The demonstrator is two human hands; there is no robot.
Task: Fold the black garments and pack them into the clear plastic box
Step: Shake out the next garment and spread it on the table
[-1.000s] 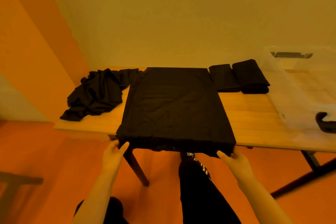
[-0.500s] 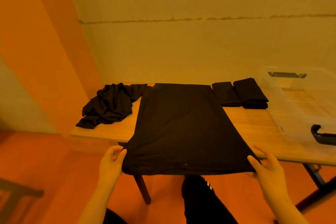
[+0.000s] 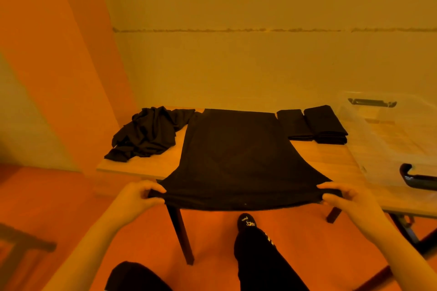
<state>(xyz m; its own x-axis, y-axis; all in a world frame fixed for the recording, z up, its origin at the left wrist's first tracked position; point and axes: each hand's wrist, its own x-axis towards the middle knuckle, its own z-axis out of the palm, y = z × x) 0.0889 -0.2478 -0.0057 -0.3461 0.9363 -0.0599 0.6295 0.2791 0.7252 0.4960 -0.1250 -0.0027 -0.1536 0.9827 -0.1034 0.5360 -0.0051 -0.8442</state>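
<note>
Black cloth, a half-folded garment (image 3: pixel 236 156), lies down the middle of the wooden worktop (image 3: pixel 146 165), its near hem lifted past the front edge. My left hand (image 3: pixel 139 196) and right hand (image 3: pixel 347 198) each pinch a hem corner, fingers clamped on it. A crumpled black heap (image 3: pixel 149 134) sits at the back left corner, two folded black stacks (image 3: pixel 314 125) back right. The clear plastic box (image 3: pixel 387 139) at the right edge is cut off. White print on my black shoe (image 3: pixel 247 222) is unreadable.
</note>
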